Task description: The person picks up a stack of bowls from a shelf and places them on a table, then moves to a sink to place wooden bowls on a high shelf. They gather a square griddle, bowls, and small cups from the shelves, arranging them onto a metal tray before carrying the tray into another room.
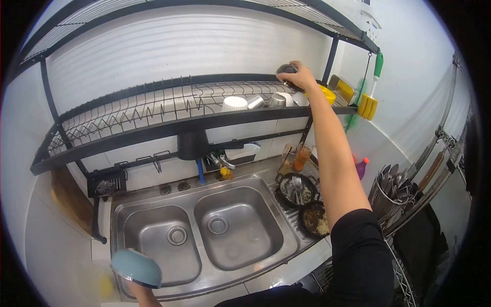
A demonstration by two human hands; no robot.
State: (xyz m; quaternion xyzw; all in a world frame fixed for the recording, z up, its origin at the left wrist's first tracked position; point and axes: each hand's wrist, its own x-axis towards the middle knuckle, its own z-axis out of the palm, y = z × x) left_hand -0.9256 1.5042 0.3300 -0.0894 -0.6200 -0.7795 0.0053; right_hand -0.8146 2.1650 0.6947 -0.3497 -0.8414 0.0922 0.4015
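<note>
My right hand (303,77): gripping dark dish (286,69).
My left hand (139,290): holding bowl (135,266), fingers hidden.
Rack (204,121): cups (235,104), yellow dish (328,95) crowding.

Pale blue bowl (136,267), yellow-bristled green-handled brush (369,106).

Our single head-worn camera looks forward and steeply down, its wide round lens bending the straight edges. We face the stainless steel double-basin sink (197,230) from above its front edge. Beyond its back edge, we see the black metal wire dish rack (204,123) across the wall, its lower shelf from slightly above. Nearest us, low at the sink's front left corner, is the pale blue round bowl (135,267) in the left hand (142,292); the right hand (302,77), on a dark rounded object (287,69), is farther off
</note>
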